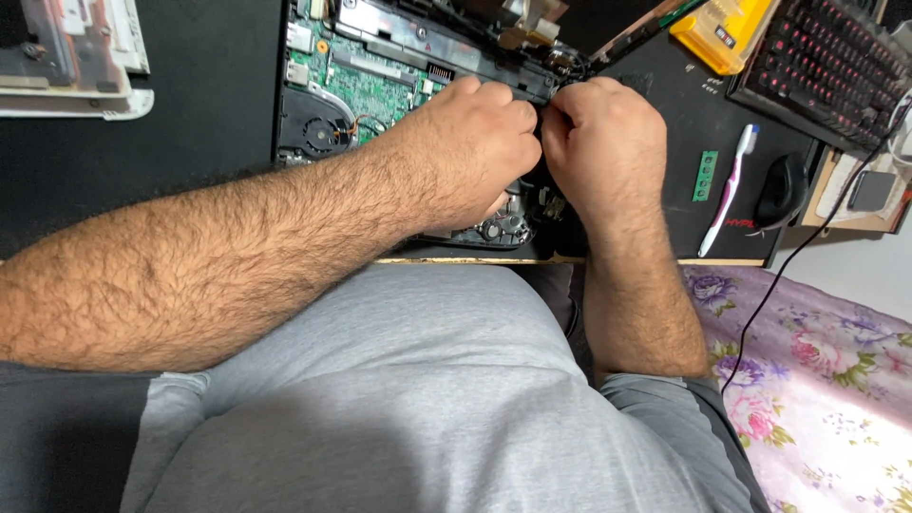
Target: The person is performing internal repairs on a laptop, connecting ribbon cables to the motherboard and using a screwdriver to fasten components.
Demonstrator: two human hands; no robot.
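Observation:
An opened laptop base (380,76) lies on the black desk mat (190,123), its green circuit board and round black fan (318,128) exposed. My left hand (470,147) and my right hand (603,142) are both closed, knuckles nearly touching, over the laptop's right part. They pinch something small and dark between them at the black bar; what it is stays hidden by the fingers.
A white casing part (76,57) lies at the far left. To the right are a small green memory strip (705,176), a white and pink toothbrush (727,190), a black mouse (781,188), a yellow case (722,28) and a red-lit keyboard (826,66). A flowered cloth (817,380) lies below the desk edge.

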